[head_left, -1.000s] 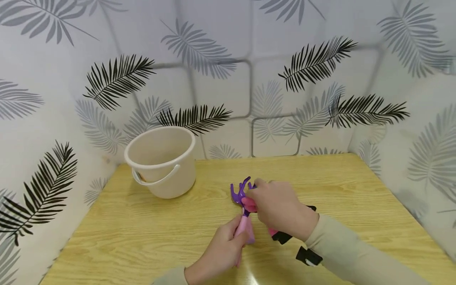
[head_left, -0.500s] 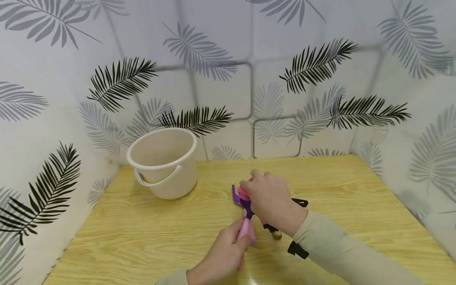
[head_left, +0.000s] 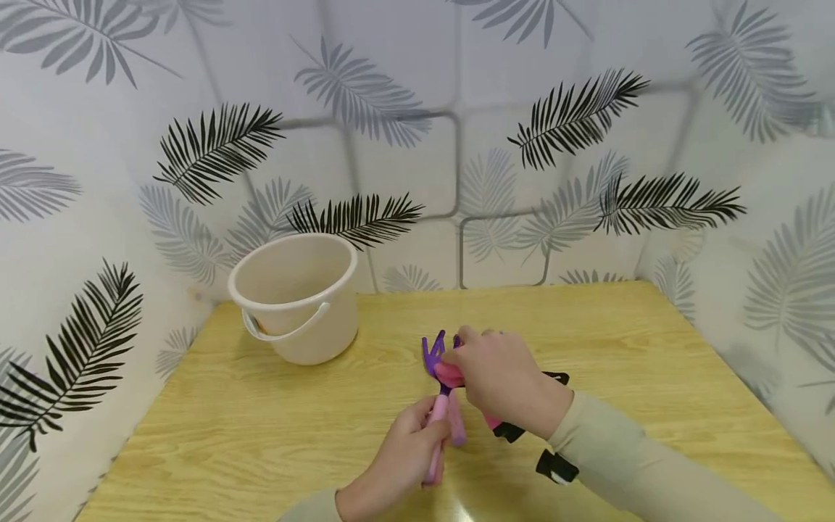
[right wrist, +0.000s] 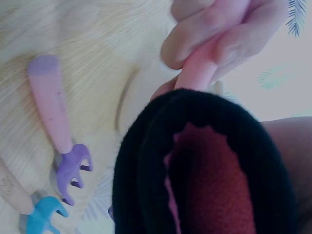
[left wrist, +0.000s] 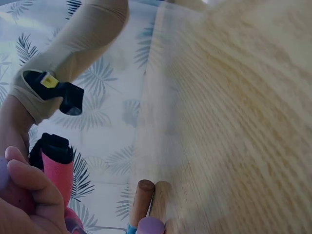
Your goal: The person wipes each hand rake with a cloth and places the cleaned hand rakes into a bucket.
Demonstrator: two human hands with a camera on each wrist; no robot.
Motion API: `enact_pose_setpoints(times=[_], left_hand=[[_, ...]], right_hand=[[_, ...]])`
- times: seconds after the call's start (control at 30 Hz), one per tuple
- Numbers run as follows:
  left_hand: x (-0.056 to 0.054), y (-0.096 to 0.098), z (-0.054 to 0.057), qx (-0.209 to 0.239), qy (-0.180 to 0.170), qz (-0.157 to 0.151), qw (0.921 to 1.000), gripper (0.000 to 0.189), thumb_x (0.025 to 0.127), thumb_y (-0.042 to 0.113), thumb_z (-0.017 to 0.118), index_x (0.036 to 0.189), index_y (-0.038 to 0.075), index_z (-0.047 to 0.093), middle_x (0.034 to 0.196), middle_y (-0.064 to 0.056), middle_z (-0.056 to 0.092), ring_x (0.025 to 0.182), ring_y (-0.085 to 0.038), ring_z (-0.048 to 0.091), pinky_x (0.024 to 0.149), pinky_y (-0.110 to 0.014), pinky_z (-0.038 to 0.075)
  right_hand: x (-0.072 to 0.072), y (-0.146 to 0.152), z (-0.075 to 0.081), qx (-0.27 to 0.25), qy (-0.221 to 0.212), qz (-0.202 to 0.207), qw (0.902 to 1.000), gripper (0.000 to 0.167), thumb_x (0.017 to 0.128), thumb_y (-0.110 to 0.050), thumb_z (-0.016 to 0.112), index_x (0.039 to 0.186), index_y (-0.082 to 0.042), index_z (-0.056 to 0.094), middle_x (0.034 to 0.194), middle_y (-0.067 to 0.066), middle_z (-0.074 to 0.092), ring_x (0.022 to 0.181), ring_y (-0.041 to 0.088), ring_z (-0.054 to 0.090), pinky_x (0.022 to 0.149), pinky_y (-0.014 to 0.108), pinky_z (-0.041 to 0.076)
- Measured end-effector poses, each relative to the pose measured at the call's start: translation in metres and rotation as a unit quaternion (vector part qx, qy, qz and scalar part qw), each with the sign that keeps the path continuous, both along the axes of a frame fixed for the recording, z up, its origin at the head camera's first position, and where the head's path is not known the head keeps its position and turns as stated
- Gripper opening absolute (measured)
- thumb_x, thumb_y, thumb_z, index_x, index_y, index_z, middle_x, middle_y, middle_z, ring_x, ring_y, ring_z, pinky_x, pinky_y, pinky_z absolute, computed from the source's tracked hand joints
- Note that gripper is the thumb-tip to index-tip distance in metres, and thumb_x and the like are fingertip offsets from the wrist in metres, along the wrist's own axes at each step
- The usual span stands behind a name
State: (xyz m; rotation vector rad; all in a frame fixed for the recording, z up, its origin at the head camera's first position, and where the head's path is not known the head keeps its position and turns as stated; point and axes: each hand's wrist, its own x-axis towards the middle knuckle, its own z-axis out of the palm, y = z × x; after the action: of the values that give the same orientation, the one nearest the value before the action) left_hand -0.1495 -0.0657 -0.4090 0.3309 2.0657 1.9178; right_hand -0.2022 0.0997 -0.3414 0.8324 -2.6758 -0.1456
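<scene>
White bucket [head_left: 326,322] stands on wood-grain table [head_left: 261,435]. Right of bucket, nearer me: left hand [head_left: 409,444], fingers wrapped round pink-handled tool [head_left: 439,413]. Right hand [head_left: 499,373], fingers bent, grips pink, black-cuffed glove [head_left: 449,373], also right of bucket. Purple-headed fork [right wrist: 50,107] lies there too, blue-headed fork [right wrist: 45,213] beside it.

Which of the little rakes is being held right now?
The purple-tined rake whose pink handle the left hand grips. The other two lie on the table: a pink-handled rake, also purple-headed, and a blue-headed rake.
</scene>
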Motion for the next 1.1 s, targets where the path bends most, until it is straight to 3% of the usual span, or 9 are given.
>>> enact_pose_setpoints(times=[0.17, 0.37, 0.47, 0.6, 0.7, 0.83, 0.97, 1.1], left_hand=[[0.006, 0.0, -0.001, 0.013, -0.026, -0.006, 0.9996, 0.053, 0.099, 0.011, 0.049, 0.144, -0.014, 0.036, 0.071, -0.002, 0.056, 0.038, -0.008, 0.048, 0.033, -0.02, 0.037], [0.008, 0.001, -0.002, 0.01, -0.032, -0.008, 0.9994, 0.059, 0.1, 0.012, 0.049, 0.15, -0.011, 0.03, 0.073, -0.003, 0.056, 0.038, -0.01, 0.047, 0.032, -0.02, 0.036], [0.009, 0.001, -0.003, -0.001, -0.027, -0.007, 0.9996, 0.051, 0.1, 0.013, 0.049, 0.145, -0.01, 0.038, 0.073, -0.002, 0.055, 0.039, -0.009, 0.047, 0.032, -0.02, 0.036], [0.009, -0.001, -0.005, -0.005, -0.025, -0.006, 0.9997, 0.048, 0.101, 0.014, 0.049, 0.142, -0.008, 0.04, 0.074, -0.003, 0.056, 0.039, -0.01, 0.049, 0.033, -0.02, 0.038], [0.007, -0.003, -0.005, 0.011, -0.031, -0.002, 0.9994, 0.051, 0.101, 0.014, 0.049, 0.145, -0.008, 0.037, 0.074, -0.003, 0.055, 0.039, -0.01, 0.048, 0.034, -0.02, 0.038], [0.002, -0.003, -0.001, 0.03, -0.023, 0.002, 0.9993, 0.046, 0.1, 0.011, 0.048, 0.141, -0.008, 0.04, 0.073, -0.003, 0.055, 0.038, -0.009, 0.048, 0.034, -0.02, 0.037], [0.001, -0.001, 0.002, 0.028, -0.007, -0.007, 0.9996, 0.042, 0.1, 0.009, 0.047, 0.137, -0.008, 0.043, 0.072, -0.002, 0.055, 0.037, -0.008, 0.048, 0.033, -0.02, 0.037], [0.003, -0.001, 0.001, 0.022, -0.01, -0.013, 0.9996, 0.046, 0.1, 0.009, 0.047, 0.141, -0.01, 0.041, 0.072, -0.002, 0.056, 0.038, -0.008, 0.048, 0.032, -0.02, 0.037]], right_hand=[[-0.007, 0.002, -0.009, 0.015, -0.005, -0.029, 0.9995, 0.025, 0.074, -0.01, 0.077, 0.093, -0.027, 0.076, 0.083, 0.003, 0.06, 0.055, 0.019, 0.051, 0.039, 0.032, 0.044], [-0.014, 0.003, -0.015, 0.029, 0.021, -0.061, 0.9975, 0.022, 0.073, -0.018, 0.085, 0.092, -0.022, 0.075, 0.083, 0.003, 0.059, 0.055, 0.019, 0.051, 0.041, 0.031, 0.046], [-0.011, 0.001, -0.015, 0.033, 0.026, -0.055, 0.9976, 0.023, 0.075, -0.018, 0.084, 0.096, -0.021, 0.076, 0.084, 0.004, 0.06, 0.054, 0.019, 0.05, 0.041, 0.031, 0.045], [-0.003, -0.002, -0.011, 0.026, 0.002, -0.036, 0.999, 0.028, 0.077, -0.015, 0.08, 0.102, -0.029, 0.077, 0.089, 0.004, 0.063, 0.056, 0.019, 0.051, 0.04, 0.03, 0.043], [0.004, -0.003, -0.005, 0.008, -0.014, -0.011, 0.9998, 0.034, 0.077, -0.014, 0.078, 0.104, -0.033, 0.076, 0.093, 0.004, 0.064, 0.057, 0.019, 0.052, 0.038, 0.03, 0.042], [0.007, -0.003, 0.001, -0.006, 0.001, 0.015, 0.9999, 0.037, 0.075, -0.009, 0.076, 0.105, -0.031, 0.077, 0.094, 0.005, 0.065, 0.058, 0.02, 0.055, 0.038, 0.031, 0.044], [0.0, 0.0, -0.001, -0.007, 0.015, -0.002, 0.9999, 0.037, 0.074, -0.007, 0.077, 0.103, -0.03, 0.078, 0.089, 0.004, 0.063, 0.056, 0.019, 0.054, 0.039, 0.03, 0.044], [-0.009, 0.003, -0.007, 0.004, 0.018, -0.03, 0.9994, 0.028, 0.076, -0.01, 0.078, 0.098, -0.027, 0.077, 0.084, 0.004, 0.061, 0.055, 0.019, 0.053, 0.038, 0.03, 0.045]])
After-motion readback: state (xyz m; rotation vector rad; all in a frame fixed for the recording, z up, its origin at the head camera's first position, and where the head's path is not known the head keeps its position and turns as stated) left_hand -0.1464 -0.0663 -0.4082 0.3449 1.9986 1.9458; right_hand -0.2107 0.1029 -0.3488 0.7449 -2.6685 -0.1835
